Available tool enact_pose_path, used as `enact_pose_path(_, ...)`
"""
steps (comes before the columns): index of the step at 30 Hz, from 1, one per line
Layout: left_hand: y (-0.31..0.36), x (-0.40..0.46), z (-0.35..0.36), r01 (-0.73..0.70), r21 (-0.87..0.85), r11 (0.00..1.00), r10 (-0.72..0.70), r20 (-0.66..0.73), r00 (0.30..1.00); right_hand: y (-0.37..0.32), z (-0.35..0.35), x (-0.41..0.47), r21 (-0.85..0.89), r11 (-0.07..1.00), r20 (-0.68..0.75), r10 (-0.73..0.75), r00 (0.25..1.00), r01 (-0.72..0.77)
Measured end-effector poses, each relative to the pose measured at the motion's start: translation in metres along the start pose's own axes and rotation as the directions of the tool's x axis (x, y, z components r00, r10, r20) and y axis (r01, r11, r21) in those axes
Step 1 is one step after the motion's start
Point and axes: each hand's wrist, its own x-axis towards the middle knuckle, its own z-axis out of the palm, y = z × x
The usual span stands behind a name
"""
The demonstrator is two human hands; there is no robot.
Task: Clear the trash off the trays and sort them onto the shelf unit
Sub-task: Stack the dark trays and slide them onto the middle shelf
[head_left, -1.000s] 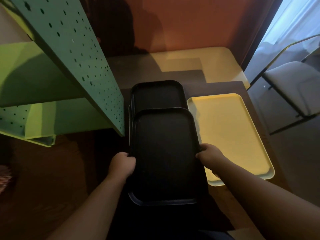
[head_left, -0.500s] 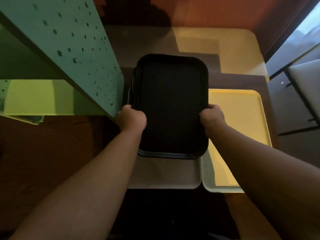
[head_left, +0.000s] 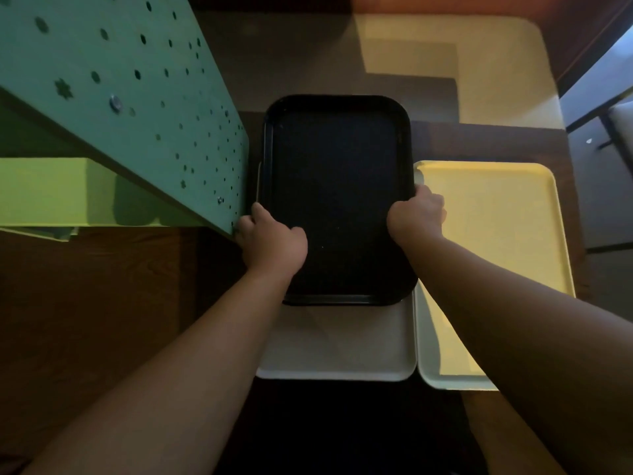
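A black tray (head_left: 337,197) lies in the middle of the view, on top of a stack. My left hand (head_left: 270,240) grips its left edge and my right hand (head_left: 416,216) grips its right edge. Under its near end a white tray (head_left: 337,344) sticks out toward me. A pale yellow tray (head_left: 489,228) lies to the right, side by side with the stack. No trash shows on any tray. The green perforated side panel (head_left: 137,97) of the shelf unit stands at the left, touching distance from my left hand.
A green shelf board (head_left: 44,192) shows behind the panel at the left. The trays rest on a dark wooden table (head_left: 493,142). A lit cream surface (head_left: 479,63) lies beyond it. A chair (head_left: 620,125) stands at the far right edge.
I have pushed the black tray forward onto the other black tray, so only one shows. The white tray beneath has come into view near me.
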Motion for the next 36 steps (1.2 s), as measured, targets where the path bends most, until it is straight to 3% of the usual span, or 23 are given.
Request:
enact_pose_path(3, -0.003, -0.002, -0.002, -0.015, -0.019, 1.0, 0.015, 0.029, 0.999, -0.001, -0.001, -0.001, -0.003, 1.0, 0.021, 0.027, 0.999, -0.027)
enact_pose_path(8, -0.001, 0.003, -0.021, 0.018, -0.282, 0.959, -0.009, 0.031, 0.999, -0.007, -0.023, -0.011, 0.14, 0.975, 0.119, 0.156, 0.981, -0.172)
enact_pose_path(13, -0.003, -0.015, -0.04, -0.127, -0.358, 0.925, 0.16, 0.064, 0.985, 0.006, -0.055, -0.044, 0.249, 0.928, 0.114, 0.255, 0.96, -0.277)
enact_pose_path(19, -0.003, -0.042, -0.076, 0.014, -0.494, 0.869, 0.138, 0.269, 0.953, 0.031, -0.094, -0.097, 0.426, 0.84, 0.18, 0.286, 0.941, -0.336)
enact_pose_path(24, -0.004, -0.072, -0.108, 0.069, -0.545, 0.836, 0.153, 0.352, 0.923, 0.039, -0.117, -0.142, 0.536, 0.789, 0.261, 0.183, 0.948, -0.3)
enact_pose_path(32, -0.008, -0.135, -0.154, -0.097, -0.514, 0.852, 0.266, 0.267, 0.926, 0.027, -0.177, -0.185, 0.664, 0.727, 0.321, -0.067, 0.945, -0.174)
enact_pose_path(36, -0.011, -0.181, -0.183, -0.203, -0.457, 0.866, 0.321, 0.198, 0.926, 0.029, -0.214, -0.218, 0.681, 0.727, 0.355, -0.227, 0.907, -0.085)
